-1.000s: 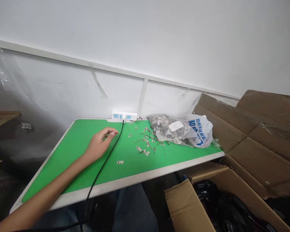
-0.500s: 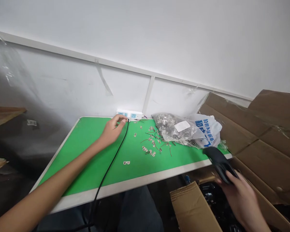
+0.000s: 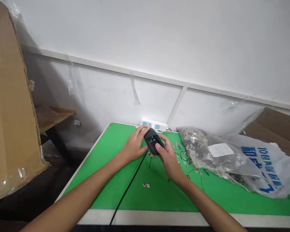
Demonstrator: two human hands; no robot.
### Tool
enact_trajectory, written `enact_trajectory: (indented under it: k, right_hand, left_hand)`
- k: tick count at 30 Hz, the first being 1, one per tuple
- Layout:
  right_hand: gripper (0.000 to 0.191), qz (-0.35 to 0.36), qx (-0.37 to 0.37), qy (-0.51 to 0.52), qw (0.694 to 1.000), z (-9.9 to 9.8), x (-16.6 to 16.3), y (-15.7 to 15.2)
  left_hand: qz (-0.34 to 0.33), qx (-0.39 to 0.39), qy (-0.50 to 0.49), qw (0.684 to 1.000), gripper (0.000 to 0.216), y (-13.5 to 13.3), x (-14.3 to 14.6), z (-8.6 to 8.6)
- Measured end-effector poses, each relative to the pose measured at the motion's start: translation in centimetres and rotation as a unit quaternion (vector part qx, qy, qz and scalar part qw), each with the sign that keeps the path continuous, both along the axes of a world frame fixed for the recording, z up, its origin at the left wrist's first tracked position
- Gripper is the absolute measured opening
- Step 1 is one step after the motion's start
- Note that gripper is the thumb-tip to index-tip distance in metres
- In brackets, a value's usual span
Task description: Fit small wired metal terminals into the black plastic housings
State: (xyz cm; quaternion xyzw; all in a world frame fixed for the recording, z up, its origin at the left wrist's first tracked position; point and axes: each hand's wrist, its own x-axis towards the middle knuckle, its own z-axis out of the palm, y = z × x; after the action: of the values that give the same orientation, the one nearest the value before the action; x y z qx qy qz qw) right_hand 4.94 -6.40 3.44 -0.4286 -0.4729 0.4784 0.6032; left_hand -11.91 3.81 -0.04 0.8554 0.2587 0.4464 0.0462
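At the far left, a cardboard sheet point(image 3: 9, 106) wrapped in clear film is leaning upright beside a wooden shelf point(image 3: 53, 114). On the green mat point(image 3: 103, 154), the left hand point(image 3: 132, 146) is curling its fingers round the left side of a black computer mouse point(image 3: 154, 144), which is hovering over the far part of the mat, just in front of a white power strip point(image 3: 153, 124). A black cable point(image 3: 128, 190) is running from the near edge up toward the hands. The right hand point(image 3: 169, 159) is cupping the mouse from the right, thumb pressing on it; the mouse is possibly lying underside up. Small metal clips point(image 3: 147, 184) are lying scattered near the wrist. Farther right, a clear bag of metal parts point(image 3: 203, 149) is resting against a white printed bag point(image 3: 263, 164).
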Motion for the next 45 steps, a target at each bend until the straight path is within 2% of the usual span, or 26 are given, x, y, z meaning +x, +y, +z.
enact_trajectory:
  k: [3,5,7,10,14,17,22,27,30,34,37,40,45]
  right_hand:
    - [0.047,0.046,0.061,-0.077,0.994,-0.3,1.1,-0.2]
    - [0.049,0.029,0.103,-0.111,0.988,-0.8,2.0,0.0]
    - [0.050,-0.016,0.122,-0.103,0.987,-1.5,2.7,0.4]
    - [0.054,-0.047,0.080,-0.043,0.995,-2.3,2.8,0.9]
    - [0.057,0.034,0.033,0.026,0.999,-2.6,1.9,0.7]
    - [0.055,0.080,0.017,0.063,0.995,-2.9,1.1,0.5]
    - [0.058,0.058,-0.033,0.156,0.985,-3.5,0.3,1.0]
    - [0.067,0.045,-0.061,0.162,0.984,-2.9,0.5,1.2]
    - [0.069,0.051,-0.080,0.155,0.983,-2.9,0.8,1.3]
    - [0.071,0.081,-0.118,0.144,0.979,-3.2,1.1,1.4]
    - [0.069,0.093,-0.121,0.141,0.978,-3.3,1.2,1.4]
    - [0.066,0.092,-0.108,0.149,0.979,-3.1,1.2,1.3]
    - [0.065,0.060,-0.043,0.164,0.984,-2.9,1.2,1.4]
  left_hand:
    - [-0.021,0.010,0.003,1.000,0.051,0.3,-0.6,0.5]
    - [-0.049,-0.005,0.004,0.999,0.044,0.1,-0.7,0.8]
    - [-0.076,-0.027,0.006,0.997,0.039,-0.3,-0.5,1.0]
    - [-0.096,-0.026,0.005,0.995,0.035,-1.0,0.2,1.1]
    - [-0.106,0.001,0.017,0.994,0.035,-2.0,1.1,1.2]
    - [-0.114,-0.009,0.010,0.993,0.036,-2.6,1.6,1.0]
    - [-0.167,-0.040,0.005,0.985,0.041,-2.9,1.7,1.3]
    - [-0.209,-0.092,-0.028,0.973,0.052,-2.9,0.9,2.0]
    - [-0.192,-0.108,-0.036,0.975,0.055,-3.0,0.9,2.1]
    - [-0.128,-0.176,-0.028,0.976,0.046,-3.0,1.3,2.3]
    - [-0.121,-0.210,-0.028,0.970,0.040,-2.8,1.4,2.4]
    - [-0.127,-0.216,-0.035,0.967,0.038,-2.7,1.4,2.4]
    - [-0.153,-0.185,-0.029,0.970,0.043,-3.1,1.5,2.7]
